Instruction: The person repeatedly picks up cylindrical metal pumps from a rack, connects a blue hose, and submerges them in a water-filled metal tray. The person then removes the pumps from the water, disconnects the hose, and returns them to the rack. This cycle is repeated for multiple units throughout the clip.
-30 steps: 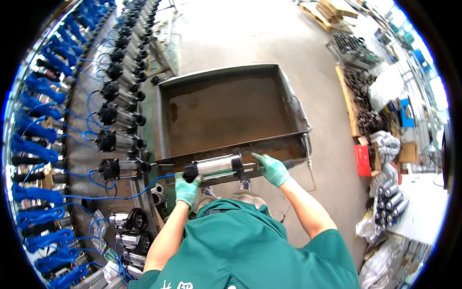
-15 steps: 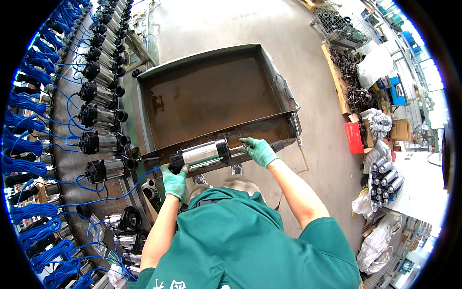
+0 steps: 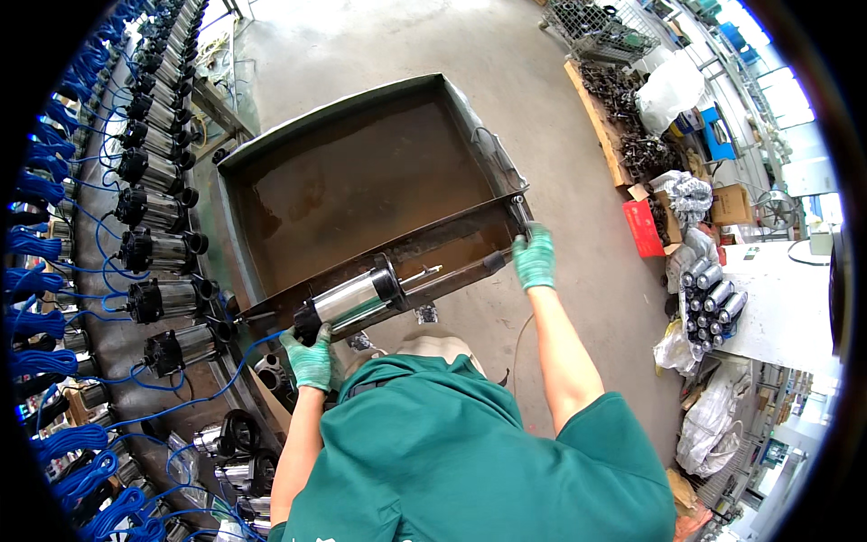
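A shiny cylindrical pump motor with black ends lies on the ledge at the near side of a water tank. Green-gloved, my left hand grips its black left end, where a blue cable comes out. A thin metal shaft sticks out from the motor's right end. At the tank's near right corner, my right hand, also gloved, is closed around a slim silver tool with a pale hose hanging below. The fingers hide most of that tool.
Rows of similar motors with coiled blue cables line the bench on the left. Brown water fills the tank. To the right stand a pallet of dark metal parts, a red box and a white table with stacked silver cylinders.
My right hand has left the motor's shaft and moved right to the silver tool at the tank's corner. My left hand stays on the motor. The whole view has shifted slightly.
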The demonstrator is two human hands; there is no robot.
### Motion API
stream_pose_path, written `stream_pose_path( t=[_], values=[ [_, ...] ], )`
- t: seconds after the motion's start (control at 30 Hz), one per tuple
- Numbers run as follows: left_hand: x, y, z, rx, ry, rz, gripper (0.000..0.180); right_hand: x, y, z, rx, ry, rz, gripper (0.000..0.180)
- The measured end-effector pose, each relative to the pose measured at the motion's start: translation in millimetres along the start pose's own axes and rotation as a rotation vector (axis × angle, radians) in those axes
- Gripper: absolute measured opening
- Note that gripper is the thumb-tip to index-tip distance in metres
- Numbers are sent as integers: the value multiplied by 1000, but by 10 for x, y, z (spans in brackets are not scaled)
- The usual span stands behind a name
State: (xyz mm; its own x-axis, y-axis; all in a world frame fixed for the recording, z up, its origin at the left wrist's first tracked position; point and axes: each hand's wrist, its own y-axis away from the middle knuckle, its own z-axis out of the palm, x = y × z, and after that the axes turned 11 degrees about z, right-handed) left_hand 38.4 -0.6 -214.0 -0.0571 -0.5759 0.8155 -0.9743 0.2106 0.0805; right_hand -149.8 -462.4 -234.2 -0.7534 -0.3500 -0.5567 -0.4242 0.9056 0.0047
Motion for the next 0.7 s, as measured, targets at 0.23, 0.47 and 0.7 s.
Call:
stream_pose_path(
  t=[0.23,0.47,0.7],
  values=[
    [-94,-15,-18,-21,30,-41,66,138,-649,114,-284,37,450,58],
    [137,-73,-68,-42,-69,-49,68,-513,-845,160,-234,59,314,43],
    [180,-90,-65,-57,-56,-67,65,-719,126,217,-778,-398,199,11]
  ],
)
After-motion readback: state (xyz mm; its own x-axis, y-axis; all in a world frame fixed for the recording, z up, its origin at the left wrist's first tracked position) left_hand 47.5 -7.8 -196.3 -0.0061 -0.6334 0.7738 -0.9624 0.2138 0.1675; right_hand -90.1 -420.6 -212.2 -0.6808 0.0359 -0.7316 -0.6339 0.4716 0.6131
